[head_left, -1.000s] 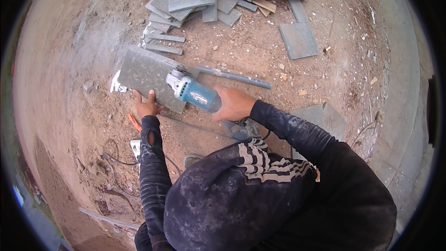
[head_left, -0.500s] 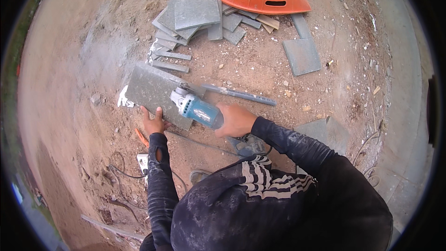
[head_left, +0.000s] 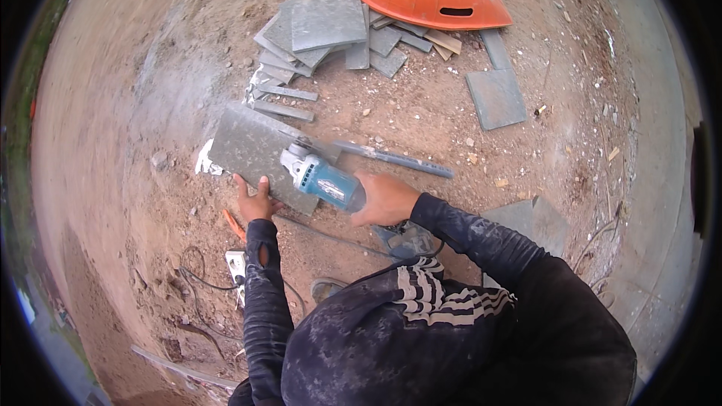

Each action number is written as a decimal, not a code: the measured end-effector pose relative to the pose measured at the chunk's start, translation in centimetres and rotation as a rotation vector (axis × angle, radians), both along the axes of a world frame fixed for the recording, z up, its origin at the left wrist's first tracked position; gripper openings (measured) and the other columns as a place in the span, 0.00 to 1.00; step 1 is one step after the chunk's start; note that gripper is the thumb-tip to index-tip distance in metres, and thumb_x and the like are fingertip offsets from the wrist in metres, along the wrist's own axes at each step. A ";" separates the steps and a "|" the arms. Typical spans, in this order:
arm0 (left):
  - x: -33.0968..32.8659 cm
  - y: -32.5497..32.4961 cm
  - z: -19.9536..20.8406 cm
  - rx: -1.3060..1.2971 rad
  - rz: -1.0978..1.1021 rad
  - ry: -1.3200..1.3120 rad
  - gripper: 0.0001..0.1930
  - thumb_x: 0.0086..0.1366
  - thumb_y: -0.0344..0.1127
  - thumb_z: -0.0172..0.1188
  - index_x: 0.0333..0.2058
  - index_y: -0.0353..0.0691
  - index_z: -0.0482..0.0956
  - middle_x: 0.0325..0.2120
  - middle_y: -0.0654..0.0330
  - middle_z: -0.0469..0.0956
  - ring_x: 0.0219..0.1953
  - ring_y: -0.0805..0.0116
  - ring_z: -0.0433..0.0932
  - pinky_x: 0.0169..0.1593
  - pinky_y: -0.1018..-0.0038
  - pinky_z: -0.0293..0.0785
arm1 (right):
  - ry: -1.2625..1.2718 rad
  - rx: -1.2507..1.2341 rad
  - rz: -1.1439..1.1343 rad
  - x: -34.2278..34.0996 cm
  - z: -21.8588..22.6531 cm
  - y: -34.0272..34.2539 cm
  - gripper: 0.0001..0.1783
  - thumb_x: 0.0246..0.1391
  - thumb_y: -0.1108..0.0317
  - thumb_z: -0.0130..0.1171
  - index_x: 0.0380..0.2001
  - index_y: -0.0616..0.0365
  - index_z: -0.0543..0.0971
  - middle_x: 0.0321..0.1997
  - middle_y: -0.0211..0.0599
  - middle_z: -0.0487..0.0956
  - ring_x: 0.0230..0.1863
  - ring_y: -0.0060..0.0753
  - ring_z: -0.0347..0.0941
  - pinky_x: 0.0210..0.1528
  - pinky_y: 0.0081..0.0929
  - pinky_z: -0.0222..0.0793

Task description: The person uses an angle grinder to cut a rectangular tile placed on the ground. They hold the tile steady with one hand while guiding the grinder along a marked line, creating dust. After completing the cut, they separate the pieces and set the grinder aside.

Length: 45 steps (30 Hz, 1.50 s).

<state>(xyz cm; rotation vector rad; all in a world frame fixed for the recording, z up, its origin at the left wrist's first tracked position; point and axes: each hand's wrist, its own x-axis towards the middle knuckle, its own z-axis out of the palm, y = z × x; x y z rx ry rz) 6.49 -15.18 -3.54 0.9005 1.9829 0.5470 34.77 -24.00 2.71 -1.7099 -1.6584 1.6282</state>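
Right hand [head_left: 385,197] grips the blue grinder [head_left: 329,183] over the grey slab [head_left: 247,143]; left hand [head_left: 256,201] meets its near edge, finger closure indeterminable.

White lettering [head_left: 331,186], teal grinder [head_left: 319,180], unreadable

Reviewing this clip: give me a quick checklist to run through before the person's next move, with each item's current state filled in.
1. Right hand gripping the grinder: ok, closed around its rear body.
2. Left hand at the gray slab: ok, at the near edge; how firmly it presses, cannot tell.
3. Left hand clear of the grinder head: ok, a gap shows between them.
4. Hands covered: not ok, both are bare.
5. Cable clear of the grinder head: ok, it runs on the person's side.
6. Slab's support: cannot tell, underside hidden.
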 end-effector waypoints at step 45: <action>0.8 -0.2 0.9 0.000 0.014 -0.044 0.43 0.64 0.35 0.62 0.70 0.55 0.44 0.33 0.50 0.78 0.16 0.67 0.75 0.18 0.70 0.79 | -0.002 -0.003 0.038 -1.4 -0.4 3.1 0.42 0.33 0.51 0.67 0.45 0.77 0.70 0.39 0.64 0.77 0.42 0.58 0.77 0.46 0.41 0.72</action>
